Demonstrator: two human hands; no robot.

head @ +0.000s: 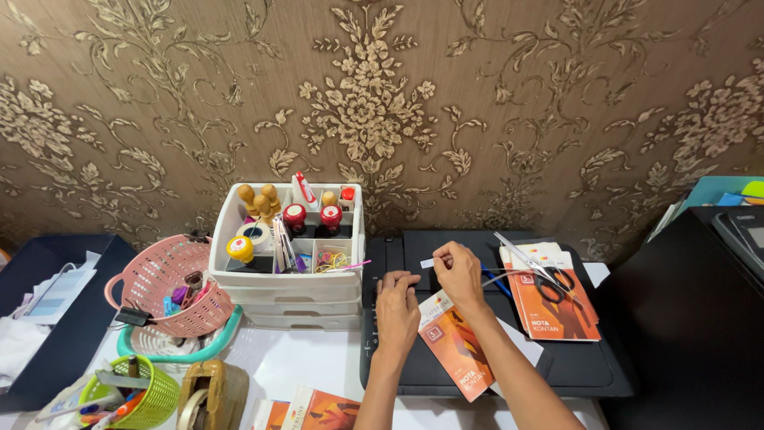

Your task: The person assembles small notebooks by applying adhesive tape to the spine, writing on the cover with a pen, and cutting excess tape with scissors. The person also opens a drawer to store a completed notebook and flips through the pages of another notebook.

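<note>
The right hand (pixel 459 271) pinches a small white strip (pixel 427 263) in a narrow grip. The left hand (pixel 395 299), just beside it, presses flat on the orange booklet (pixel 454 346) lying on the black printer (pixel 573 362). It looks like a sticking step; next needs careful aiming. Scissors (pixel 541 275) lie to the right.

An orange receipt booklet (pixel 455 350) with a white band at its top end lies slanted on the flat black printer (pixel 589 366), under the person's hands. A second orange booklet (pixel 557 306) of the same kind lies just to its right on the printer, with black-handled scissors (pixel 549 279) across it. Two more orange booklets (pixel 306 410) show at the lower edge on the white counter (pixel 310 358). A small white paper strip (pixel 427 263) sits beside the right hand's fingertips.
</note>
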